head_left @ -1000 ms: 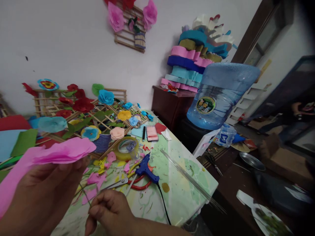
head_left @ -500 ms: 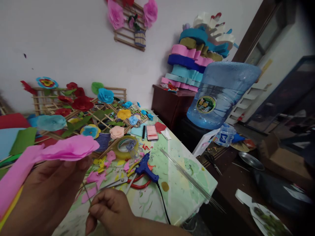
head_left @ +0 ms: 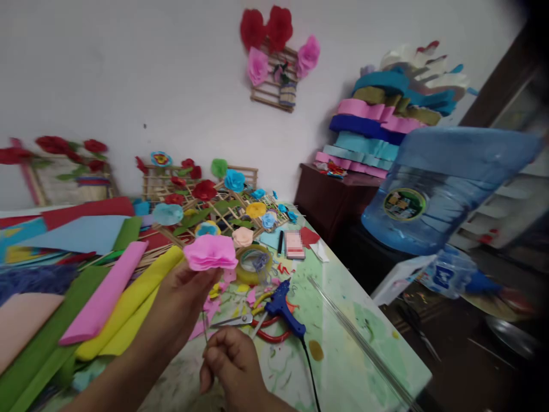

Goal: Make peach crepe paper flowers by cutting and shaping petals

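A pink paper flower [head_left: 211,252] is held up over the table by my left hand [head_left: 182,294], whose fingers close around its base from below. A thin wire stem [head_left: 205,327] runs down from the flower. My right hand [head_left: 234,360] pinches the lower part of that stem between thumb and fingers. Just beyond my right hand lie red-handled scissors [head_left: 270,332] and a blue hot glue gun [head_left: 285,309] with a black cord. Pink and yellow paper scraps [head_left: 212,309] are scattered behind the stem.
Rolls of pink [head_left: 107,294] and yellow crepe paper [head_left: 132,303] lie at the left. Behind are a tape roll [head_left: 246,274] and finished paper flowers on bamboo frames [head_left: 223,212]. Thin wires [head_left: 360,337] lie along the right table edge, near a large water bottle [head_left: 429,194].
The view has swung left, so more crepe paper shows. My left hand and the pink flower sit farther from the camera. Both hands keep their hold on flower and stem.
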`<state>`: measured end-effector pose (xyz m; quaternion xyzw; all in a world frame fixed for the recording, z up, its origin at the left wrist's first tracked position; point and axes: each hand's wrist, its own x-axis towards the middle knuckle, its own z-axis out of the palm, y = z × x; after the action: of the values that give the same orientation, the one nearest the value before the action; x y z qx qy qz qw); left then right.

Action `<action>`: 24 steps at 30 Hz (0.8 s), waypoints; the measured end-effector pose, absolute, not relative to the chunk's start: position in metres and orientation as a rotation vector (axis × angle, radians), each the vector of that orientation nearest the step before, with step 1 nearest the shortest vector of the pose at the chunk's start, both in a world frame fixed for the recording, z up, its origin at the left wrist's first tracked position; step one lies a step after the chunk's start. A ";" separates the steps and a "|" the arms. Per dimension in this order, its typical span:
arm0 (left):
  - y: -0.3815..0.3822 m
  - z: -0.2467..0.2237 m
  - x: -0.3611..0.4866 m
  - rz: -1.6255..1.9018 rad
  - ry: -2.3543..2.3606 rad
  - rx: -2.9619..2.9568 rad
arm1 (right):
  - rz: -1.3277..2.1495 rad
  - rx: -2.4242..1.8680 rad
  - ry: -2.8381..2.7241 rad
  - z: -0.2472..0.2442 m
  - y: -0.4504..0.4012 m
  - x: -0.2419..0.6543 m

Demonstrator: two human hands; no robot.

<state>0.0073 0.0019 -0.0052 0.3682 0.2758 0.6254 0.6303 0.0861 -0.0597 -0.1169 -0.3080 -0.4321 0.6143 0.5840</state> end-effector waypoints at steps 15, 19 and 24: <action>0.015 -0.016 0.007 1.360 0.788 0.903 | 1.325 -0.788 -0.984 -0.120 -0.060 0.086; 0.012 -0.020 0.007 1.270 0.812 0.983 | 1.309 -0.780 -0.990 -0.118 -0.060 0.088; 0.006 -0.024 0.007 1.074 0.779 1.243 | 1.176 -0.783 -0.965 -0.110 -0.060 0.102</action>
<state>0.0069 0.0059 -0.0245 0.5393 0.3379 0.4660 0.6147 0.1022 -0.0601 -0.1098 -0.3454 -0.4260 0.5188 0.6559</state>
